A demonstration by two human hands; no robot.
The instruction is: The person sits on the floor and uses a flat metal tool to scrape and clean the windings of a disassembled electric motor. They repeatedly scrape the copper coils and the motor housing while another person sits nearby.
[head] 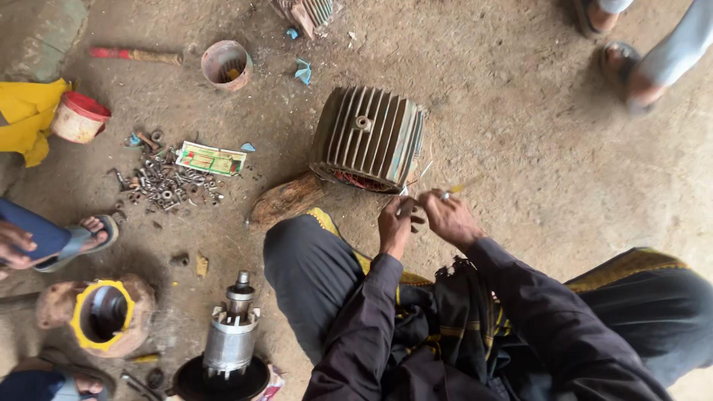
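Both hands at finned motor housing (368, 137) on dirt floor (520, 148); left hand (396, 223) grip pinching thin wires (413, 180), right hand (448, 217) grip pinched on same wires; bolt pile (165, 183) well apart

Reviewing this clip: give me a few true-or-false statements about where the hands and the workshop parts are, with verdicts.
1. Both hands, left hand and right hand, work close together beside the grey finned metal motor housing. True.
2. The housing rests on a wooden log. True.
3. The silver cylindrical rotor with shaft lies flat on the ground. False: it stands upright.
4. The heap of loose nuts and bolts lies right of the housing. False: it lies left.
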